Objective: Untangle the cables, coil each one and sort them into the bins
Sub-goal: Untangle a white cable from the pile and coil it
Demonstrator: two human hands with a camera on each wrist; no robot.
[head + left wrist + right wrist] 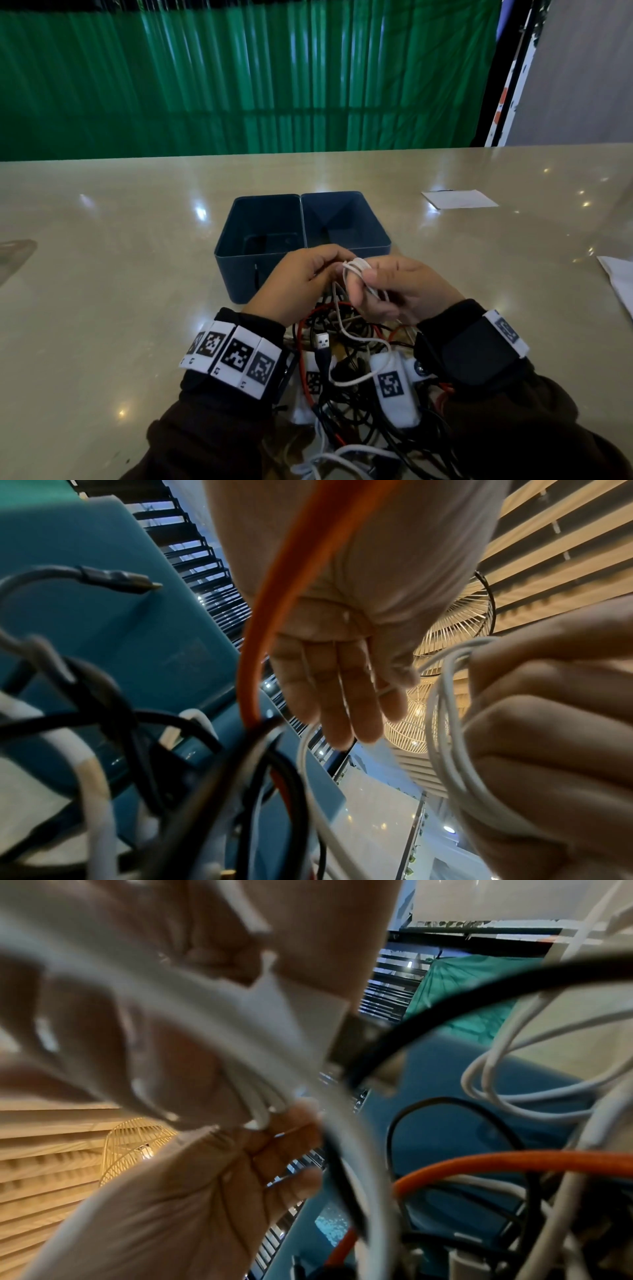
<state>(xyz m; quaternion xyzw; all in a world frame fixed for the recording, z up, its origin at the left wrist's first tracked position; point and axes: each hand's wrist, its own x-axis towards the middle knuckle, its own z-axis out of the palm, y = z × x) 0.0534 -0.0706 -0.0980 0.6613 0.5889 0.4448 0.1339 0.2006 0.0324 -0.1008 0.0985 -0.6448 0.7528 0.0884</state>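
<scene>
Table: a pale glossy table (102, 274) spreads under everything I work on, with a green curtain (205, 85) hanging behind its far edge.
Bins: two dark blue bins (260, 236) stand side by side, touching, just beyond my hands; my knuckles cover part of their near rims. Something dark lies in the bottom of the left one, too dim for me to make out.
Tangle: the cable tangle (346, 377) lies on the table between my forearms and the bins, with black, white and red cords crossing one another. My sleeves and wrist bands cover its sides, and its near end is cut off at the bottom of the head view.
Papers: a white sheet (459, 199) lies far right on the table, and another paper (620, 284) runs off the right edge.
Right hand: my right hand (394, 287) is closed around the white cable (356, 270), whose loops are wound over my fingers, just above the tangle and in front of the bins. A tail drops from the loops into the pile.
Left hand: my left hand (301, 277) meets the coil with its fingertips; from the left wrist camera the fingers look fairly straight, yet I cannot tell if they pinch the cord.
Red cable: a red cable (270, 610) arcs across my left palm in the wrist view and hides part of it.
USB plug: a dark cord's USB plug (322, 341) points up out of the pile.
Blur: the right wrist view is smeared, and close cords block most of it.
</scene>
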